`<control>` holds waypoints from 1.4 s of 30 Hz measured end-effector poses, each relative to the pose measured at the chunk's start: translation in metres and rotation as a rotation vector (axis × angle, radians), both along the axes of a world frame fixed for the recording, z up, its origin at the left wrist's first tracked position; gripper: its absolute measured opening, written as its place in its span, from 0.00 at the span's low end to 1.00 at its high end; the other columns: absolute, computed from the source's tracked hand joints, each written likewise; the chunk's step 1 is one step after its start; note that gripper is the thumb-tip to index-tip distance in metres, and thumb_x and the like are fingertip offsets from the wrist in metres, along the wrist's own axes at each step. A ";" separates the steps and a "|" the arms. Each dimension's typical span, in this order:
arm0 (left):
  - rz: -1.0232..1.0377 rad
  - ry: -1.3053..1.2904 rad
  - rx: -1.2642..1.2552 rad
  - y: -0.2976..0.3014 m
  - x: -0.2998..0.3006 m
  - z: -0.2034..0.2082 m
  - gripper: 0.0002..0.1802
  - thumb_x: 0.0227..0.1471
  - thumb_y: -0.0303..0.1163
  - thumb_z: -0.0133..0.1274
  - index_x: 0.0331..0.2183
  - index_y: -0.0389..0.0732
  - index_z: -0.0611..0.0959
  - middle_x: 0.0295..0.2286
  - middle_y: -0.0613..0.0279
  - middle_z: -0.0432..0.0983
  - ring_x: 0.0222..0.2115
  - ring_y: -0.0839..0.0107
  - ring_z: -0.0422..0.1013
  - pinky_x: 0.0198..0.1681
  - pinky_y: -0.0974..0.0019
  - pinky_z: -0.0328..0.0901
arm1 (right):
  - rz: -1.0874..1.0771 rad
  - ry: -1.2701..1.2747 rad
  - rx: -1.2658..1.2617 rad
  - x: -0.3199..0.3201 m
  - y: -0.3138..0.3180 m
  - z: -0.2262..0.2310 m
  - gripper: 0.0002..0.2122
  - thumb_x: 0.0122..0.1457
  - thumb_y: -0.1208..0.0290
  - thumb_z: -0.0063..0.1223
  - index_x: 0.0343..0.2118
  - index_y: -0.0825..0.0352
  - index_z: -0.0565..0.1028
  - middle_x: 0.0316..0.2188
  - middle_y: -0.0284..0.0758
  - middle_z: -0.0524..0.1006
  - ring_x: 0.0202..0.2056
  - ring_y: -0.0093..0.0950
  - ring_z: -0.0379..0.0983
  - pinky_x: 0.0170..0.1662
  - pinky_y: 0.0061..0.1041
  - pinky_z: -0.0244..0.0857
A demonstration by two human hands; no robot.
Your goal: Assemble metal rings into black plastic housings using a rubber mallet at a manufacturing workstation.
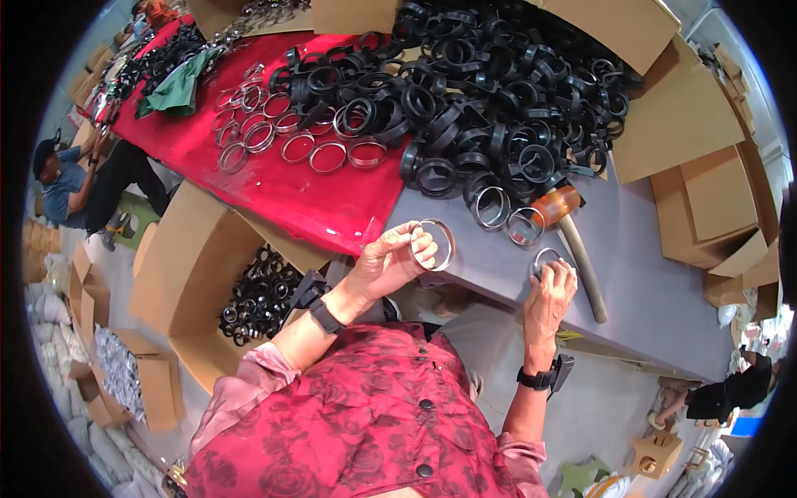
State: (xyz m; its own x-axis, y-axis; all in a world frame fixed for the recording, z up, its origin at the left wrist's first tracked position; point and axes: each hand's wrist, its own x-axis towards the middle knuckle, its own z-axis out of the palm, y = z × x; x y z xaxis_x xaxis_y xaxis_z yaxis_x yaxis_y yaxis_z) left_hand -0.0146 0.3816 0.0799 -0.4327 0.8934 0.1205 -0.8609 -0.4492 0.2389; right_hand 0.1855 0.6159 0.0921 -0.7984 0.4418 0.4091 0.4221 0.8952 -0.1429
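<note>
My left hand (390,264) is closed on a thin metal ring (451,246), held up in front of the table's near edge. Over the grey tabletop, my right hand (550,300) has its fingers on another metal ring (540,256), partly covered by the fingertips. Just beyond it lies a mallet with an orange head (558,205) and a pale handle (585,270). Two more shiny rings (490,207) rest near the mallet head, at the front of a big heap of black plastic rings (465,100).
Loose metal rings (257,137) are spread over the red cloth (315,207) at left. An open carton (187,290) holding black and metal rings stands below. Cardboard boxes (706,207) flank the table's right end. A person (75,183) sits far left; another (722,390) is far right.
</note>
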 end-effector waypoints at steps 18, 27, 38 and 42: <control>0.252 1.191 -0.580 -0.012 0.027 0.008 0.07 0.54 0.21 0.57 0.35 0.35 0.76 0.33 0.62 0.73 0.35 0.73 0.70 0.42 0.67 0.66 | 0.410 0.309 -1.600 -0.061 -0.095 0.007 0.35 0.57 0.75 0.68 0.64 0.77 0.62 0.56 0.45 0.71 0.53 0.30 0.72 0.56 0.31 0.70; 0.593 1.388 -0.895 0.008 -0.007 0.024 0.13 0.51 0.20 0.60 0.41 0.35 0.82 0.35 0.58 0.80 0.36 0.70 0.78 0.41 0.67 0.72 | 0.170 0.645 -1.270 -0.043 -0.066 0.006 0.32 0.52 0.78 0.69 0.61 0.71 0.67 0.52 0.37 0.71 0.46 0.25 0.73 0.50 0.27 0.71; 0.787 1.855 -1.191 0.107 -0.054 0.026 0.15 0.51 0.34 0.63 0.38 0.34 0.82 0.26 0.45 0.81 0.27 0.48 0.79 0.30 0.52 0.73 | 0.145 0.668 -1.100 -0.043 -0.052 -0.018 0.33 0.51 0.77 0.70 0.61 0.70 0.67 0.52 0.39 0.71 0.43 0.26 0.74 0.47 0.26 0.74; 0.836 2.058 -1.274 0.120 -0.051 0.018 0.13 0.49 0.35 0.62 0.32 0.36 0.80 0.22 0.46 0.80 0.25 0.46 0.78 0.28 0.49 0.72 | 0.147 0.650 -1.041 -0.042 -0.053 -0.020 0.34 0.48 0.78 0.71 0.59 0.71 0.69 0.50 0.37 0.72 0.42 0.26 0.76 0.44 0.26 0.74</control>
